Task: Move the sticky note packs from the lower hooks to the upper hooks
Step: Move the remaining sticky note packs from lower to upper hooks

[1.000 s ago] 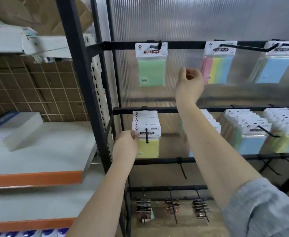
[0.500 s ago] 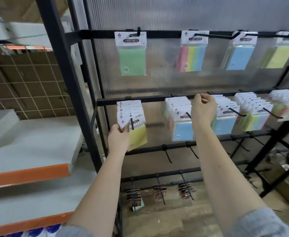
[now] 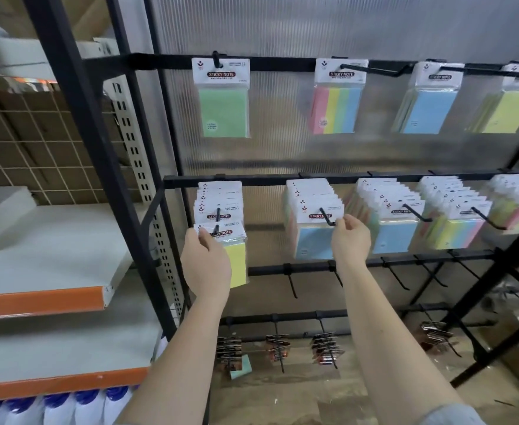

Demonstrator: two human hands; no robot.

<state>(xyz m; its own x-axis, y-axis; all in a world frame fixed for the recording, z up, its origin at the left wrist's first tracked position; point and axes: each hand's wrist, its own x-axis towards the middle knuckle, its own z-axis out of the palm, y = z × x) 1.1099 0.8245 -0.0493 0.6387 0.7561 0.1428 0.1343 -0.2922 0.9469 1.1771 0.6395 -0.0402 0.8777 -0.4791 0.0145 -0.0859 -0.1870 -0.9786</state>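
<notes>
A black rack carries two rows of hooks with sticky note packs. On the upper bar (image 3: 276,63) hang a green pack (image 3: 223,101), a striped pack (image 3: 336,99), a blue pack (image 3: 428,99) and a yellowish pack (image 3: 511,102). The lower bar (image 3: 313,178) holds several thick stacks. My left hand (image 3: 204,259) grips the front yellow pack (image 3: 233,256) at the tip of the leftmost lower hook (image 3: 217,217). My right hand (image 3: 350,239) pinches the card corner of the front blue pack (image 3: 313,237) on the second lower hook (image 3: 325,216).
More stacks hang to the right on the lower row, among them a blue-fronted stack (image 3: 390,222) and a striped stack (image 3: 454,222). Bare hooks stick out below, then small dark carded items (image 3: 325,348). Left stands an orange-edged shelf (image 3: 40,302); a black upright post (image 3: 98,154) is close.
My right hand dropped from the upper row to the lower row and now pinches the blue pack. My left hand drew the yellow pack forward along its hook. The view swung right.
</notes>
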